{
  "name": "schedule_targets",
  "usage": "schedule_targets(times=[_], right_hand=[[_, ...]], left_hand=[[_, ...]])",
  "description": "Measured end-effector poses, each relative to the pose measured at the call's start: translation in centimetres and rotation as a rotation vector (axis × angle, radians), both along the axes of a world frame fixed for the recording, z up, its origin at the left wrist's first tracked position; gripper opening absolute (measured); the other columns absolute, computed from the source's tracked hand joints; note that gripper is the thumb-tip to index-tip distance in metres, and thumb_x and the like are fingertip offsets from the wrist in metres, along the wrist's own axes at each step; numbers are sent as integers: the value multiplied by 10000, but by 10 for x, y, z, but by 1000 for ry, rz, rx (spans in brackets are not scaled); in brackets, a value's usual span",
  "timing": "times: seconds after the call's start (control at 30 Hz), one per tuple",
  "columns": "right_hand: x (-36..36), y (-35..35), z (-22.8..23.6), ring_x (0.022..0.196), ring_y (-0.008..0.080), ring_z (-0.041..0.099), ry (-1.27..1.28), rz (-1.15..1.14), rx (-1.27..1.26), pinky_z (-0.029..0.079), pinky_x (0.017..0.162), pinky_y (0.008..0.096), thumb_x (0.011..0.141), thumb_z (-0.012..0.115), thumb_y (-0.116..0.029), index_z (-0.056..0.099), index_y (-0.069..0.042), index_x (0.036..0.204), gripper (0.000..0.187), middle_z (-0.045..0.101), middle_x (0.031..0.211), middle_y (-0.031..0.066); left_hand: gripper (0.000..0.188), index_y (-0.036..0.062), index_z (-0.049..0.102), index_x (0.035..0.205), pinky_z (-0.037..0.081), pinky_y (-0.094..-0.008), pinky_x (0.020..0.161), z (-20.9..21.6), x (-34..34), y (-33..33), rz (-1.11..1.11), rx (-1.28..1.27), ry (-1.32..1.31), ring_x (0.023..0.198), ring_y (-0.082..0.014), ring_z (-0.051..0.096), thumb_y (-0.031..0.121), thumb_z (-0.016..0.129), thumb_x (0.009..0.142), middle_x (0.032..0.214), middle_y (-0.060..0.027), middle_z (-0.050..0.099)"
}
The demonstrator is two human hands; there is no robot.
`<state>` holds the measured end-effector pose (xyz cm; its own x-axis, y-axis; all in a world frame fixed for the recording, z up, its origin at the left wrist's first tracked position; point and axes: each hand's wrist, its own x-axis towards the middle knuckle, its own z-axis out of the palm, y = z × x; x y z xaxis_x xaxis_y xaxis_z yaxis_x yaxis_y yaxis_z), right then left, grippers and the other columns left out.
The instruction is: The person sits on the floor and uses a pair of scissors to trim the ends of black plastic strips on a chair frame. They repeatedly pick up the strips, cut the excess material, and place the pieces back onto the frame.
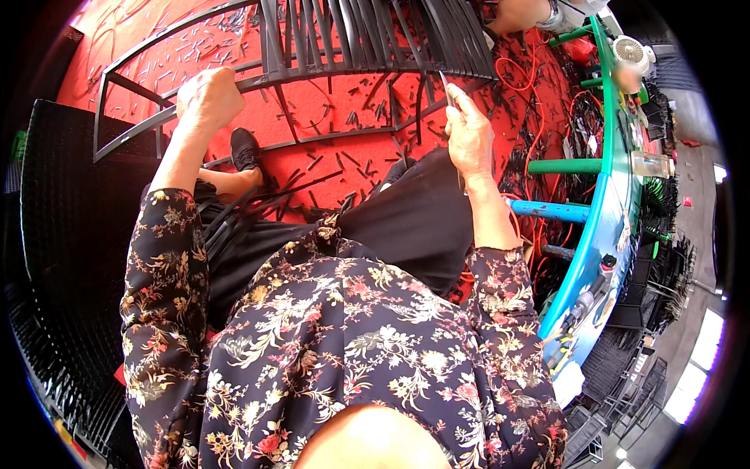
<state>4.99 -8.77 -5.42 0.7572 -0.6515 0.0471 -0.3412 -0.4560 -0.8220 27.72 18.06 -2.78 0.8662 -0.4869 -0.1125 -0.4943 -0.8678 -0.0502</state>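
Observation:
A black metal frame [144,131] stands in front of me, with flat black strips [355,35] woven or wrapped side by side across its far middle part. My left hand [209,98] is closed round the frame's near bar, left of the strips. In my right hand [471,139] is a slim pointed metal blade [445,86], its tip up near the right end of that bar. The fingers hide its handle, so its exact kind cannot be made out. More black strips [242,215] lie loose across my lap.
Cut strip pieces litter the red floor covering [312,160]. A dark woven panel [78,195] stands at left. On the right runs a blue and green bench [582,258] with tools and a small white fan [629,51]. Another person's arm [519,14] shows at far right, by an orange cord [535,148].

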Motion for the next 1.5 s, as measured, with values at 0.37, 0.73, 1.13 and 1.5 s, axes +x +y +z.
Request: schedule_targets(times=[0.37,0.73,1.13,1.5], right_hand=[[8,8,9,584,36,425,-23,68,16,394,540,202,874,526,-72,547,-86,1218,345,484,680,-36],[29,48,13,936,316,605,3,275,4,486,790,359,857,536,-104,554,-81,1158,302,620,1031,157],[44,42,44,942,289,599,169,405,-234,473,813,348,852,528,-101,559,-97,1163,313,615,1011,170],[56,73,-25,836,303,634,-164,79,-265,494,716,375,844,542,-68,567,-81,1147,305,639,947,158]], left_hand=[[258,52,646,921,498,-427,736,-2,4,5,-3,26,11,855,-348,625,169,533,721,884,-197,641],[245,46,641,902,495,-431,745,-3,1,2,6,-13,-22,865,-348,619,140,506,720,879,-192,640],[259,58,624,945,478,-434,771,-3,0,2,61,10,62,892,-343,604,145,521,723,899,-187,630],[268,79,643,944,488,-434,759,-7,10,-4,54,-36,87,879,-349,614,173,524,723,902,-184,638]])
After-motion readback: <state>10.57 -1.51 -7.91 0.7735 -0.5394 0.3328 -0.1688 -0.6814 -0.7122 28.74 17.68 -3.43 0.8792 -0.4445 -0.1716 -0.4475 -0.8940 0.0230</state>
